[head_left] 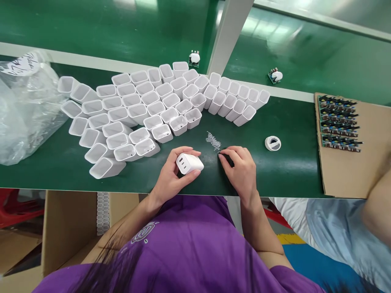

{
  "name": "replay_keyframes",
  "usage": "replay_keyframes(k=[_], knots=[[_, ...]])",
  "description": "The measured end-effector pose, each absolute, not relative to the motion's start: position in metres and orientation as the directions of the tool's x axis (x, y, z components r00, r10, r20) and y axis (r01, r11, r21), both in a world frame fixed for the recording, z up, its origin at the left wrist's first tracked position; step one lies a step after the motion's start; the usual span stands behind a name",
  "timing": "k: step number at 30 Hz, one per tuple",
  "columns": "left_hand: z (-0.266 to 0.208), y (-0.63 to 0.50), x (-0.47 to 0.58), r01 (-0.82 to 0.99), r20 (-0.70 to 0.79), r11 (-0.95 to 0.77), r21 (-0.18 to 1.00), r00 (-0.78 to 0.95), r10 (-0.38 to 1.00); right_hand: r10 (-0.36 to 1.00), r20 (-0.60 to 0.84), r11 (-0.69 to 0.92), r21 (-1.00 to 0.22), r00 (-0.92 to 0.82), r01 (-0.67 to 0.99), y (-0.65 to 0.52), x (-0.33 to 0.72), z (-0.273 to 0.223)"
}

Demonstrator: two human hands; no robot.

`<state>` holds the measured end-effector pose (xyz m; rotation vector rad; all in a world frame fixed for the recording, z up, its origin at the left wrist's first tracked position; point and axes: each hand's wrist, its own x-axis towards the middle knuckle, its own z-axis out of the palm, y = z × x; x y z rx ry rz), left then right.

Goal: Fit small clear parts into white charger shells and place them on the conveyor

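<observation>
A white charger housing (190, 163) with port openings on its end face lies in my left hand (172, 173), the fingers and thumb closed around its sides. To the right, my right hand (240, 171) is low over the green table, thumb and forefinger pinched together. What sits between those fingertips is too small to make out. Just beyond them is a loose pile of tiny translucent pieces (213, 141). Many more white housings (149, 97) stand open end up in slanting rows behind my hands.
A clear plastic bag (21, 118) lies at the left. A white roll (273, 143) sits right of my hand. Circuit boards (339, 124) rest on cardboard (366, 162) at the far right, near another person's arm (380, 203). Two small boards (194, 59) are at the back.
</observation>
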<state>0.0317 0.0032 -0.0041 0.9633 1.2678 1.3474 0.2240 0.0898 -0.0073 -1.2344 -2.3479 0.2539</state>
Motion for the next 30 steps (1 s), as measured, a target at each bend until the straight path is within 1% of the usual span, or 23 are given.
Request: replay_keyframes(k=[4, 6, 7, 8, 10, 13, 14, 16, 18, 20, 24, 27, 30], knots=[[-0.005, 0.002, 0.032, -0.127, -0.074, 0.052, 0.990, -0.173, 0.982, 0.799, 0.322, 0.595, -0.292, -0.509, 0.749, 0.092, 0.218, -0.010], [-0.005, 0.002, 0.032, -0.113, -0.059, 0.040, 0.993, -0.171, 0.983, 0.800, 0.314, 0.594, -0.293, -0.511, 0.749, 0.093, 0.217, -0.010], [-0.006, 0.002, 0.032, -0.099, -0.050, 0.034, 0.995, -0.166, 0.985, 0.804, 0.318, 0.590, -0.319, -0.503, 0.741, 0.093, 0.217, -0.009], [-0.007, 0.002, 0.032, -0.081, -0.040, 0.028, 0.996, -0.157, 0.987, 0.809, 0.326, 0.586, -0.371, -0.490, 0.721, 0.093, 0.216, -0.007], [-0.008, 0.002, 0.031, -0.022, -0.029, 0.026, 0.999, -0.148, 0.989, 0.820, 0.336, 0.571, -0.531, -0.463, 0.626, 0.089, 0.214, -0.002], [-0.008, 0.002, 0.030, 0.077, -0.021, 0.036, 0.996, -0.182, 0.983, 0.823, 0.314, 0.505, -0.786, -0.474, 0.356, 0.077, 0.207, 0.009], [-0.007, 0.002, 0.030, 0.089, -0.022, 0.039, 0.995, -0.189, 0.982, 0.820, 0.303, 0.470, -0.840, -0.486, 0.271, 0.073, 0.204, 0.012], [-0.004, 0.001, 0.030, 0.071, -0.034, 0.047, 0.996, -0.182, 0.983, 0.823, 0.284, 0.408, -0.898, -0.492, 0.163, 0.066, 0.197, 0.014], [-0.002, 0.000, 0.030, 0.003, -0.064, 0.065, 0.998, -0.152, 0.986, 0.836, 0.277, 0.378, -0.916, -0.474, 0.131, 0.062, 0.192, 0.014], [-0.001, -0.001, 0.030, -0.103, -0.091, 0.079, 0.992, -0.117, 0.989, 0.853, 0.279, 0.362, -0.925, -0.441, 0.115, 0.061, 0.188, 0.012], [0.001, -0.003, 0.031, -0.306, -0.170, 0.163, 0.938, 0.002, 0.985, 0.882, 0.294, 0.344, -0.935, -0.367, 0.079, 0.062, 0.186, 0.010], [0.004, -0.004, 0.033, -0.372, -0.200, 0.205, 0.906, 0.051, 0.978, 0.879, 0.352, 0.409, -0.904, -0.322, 0.127, 0.062, 0.187, 0.011], [0.008, -0.006, 0.036, -0.391, -0.228, 0.237, 0.890, 0.069, 0.971, 0.849, 0.450, 0.511, -0.831, -0.277, 0.219, 0.061, 0.186, 0.011]])
